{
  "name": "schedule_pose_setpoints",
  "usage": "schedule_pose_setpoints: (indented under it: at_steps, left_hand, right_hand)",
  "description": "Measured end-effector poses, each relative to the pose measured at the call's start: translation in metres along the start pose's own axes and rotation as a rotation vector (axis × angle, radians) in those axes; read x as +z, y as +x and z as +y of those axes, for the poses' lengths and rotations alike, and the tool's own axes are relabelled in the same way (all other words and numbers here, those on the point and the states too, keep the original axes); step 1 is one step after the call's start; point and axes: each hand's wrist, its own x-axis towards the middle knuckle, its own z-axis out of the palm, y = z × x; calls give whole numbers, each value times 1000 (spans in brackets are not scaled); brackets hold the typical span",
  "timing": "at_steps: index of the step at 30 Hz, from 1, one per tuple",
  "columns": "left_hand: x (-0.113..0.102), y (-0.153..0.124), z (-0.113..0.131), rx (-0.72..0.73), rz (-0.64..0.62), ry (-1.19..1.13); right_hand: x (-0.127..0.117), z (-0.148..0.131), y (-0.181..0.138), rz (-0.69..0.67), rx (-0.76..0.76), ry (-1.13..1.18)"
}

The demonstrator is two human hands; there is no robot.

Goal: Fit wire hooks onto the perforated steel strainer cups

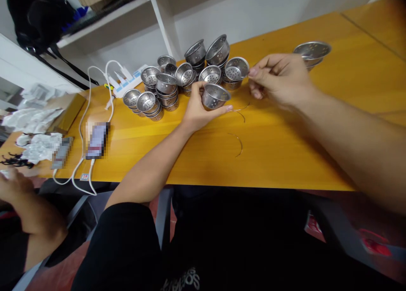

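My left hand (197, 109) is wrapped around a small perforated metal cup (215, 97), held tilted with its opening up, over the table. To the right, my right hand (281, 77) is raised with thumb and fingers pinched together; anything between them is too small to make out. Its fingertips overlap the edge of a perforated cup (236, 69) in the group behind, and I cannot tell whether they touch. Below the hands a thin curved wire (241, 145) lies on the table, with another thin wire (243, 114) nearer the held cup.
Several stacks of perforated metal cups (167, 84) stand along the back of the yellow table (285, 164). Another cup stack (312, 52) is at right, partly behind my hand. Leftward are a power strip (130, 83), a phone (97, 141), cables, plastic bags (44, 147) and another person's arm (34, 210).
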Motion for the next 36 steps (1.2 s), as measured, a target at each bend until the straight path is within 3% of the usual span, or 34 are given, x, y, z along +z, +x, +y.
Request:
schedule_pose_setpoints:
  at_steps: [7, 15, 21, 24, 30, 36]
  left_hand:
    - [-8, -7, 24, 45, -51, -22]
    - [-6, -3, 6, 116, -84, 12]
    - [-2, -2, 13, 79, -26, -15]
    - [4, 1, 0, 79, 24, -25]
    - [5, 6, -44, 242, -51, 38]
    - [4, 5, -49, 304, -56, 15]
  right_hand:
    - [4, -7, -5, -39, -15, -56]
    - [2, -8, -5, -70, 11, -73]
    - [1, -6, -6, -96, 16, -67]
    - [2, -7, -6, -101, -2, -89]
    - [4, -12, -10, -105, -14, -159]
    - [6, -15, -12, -116, -6, -180]
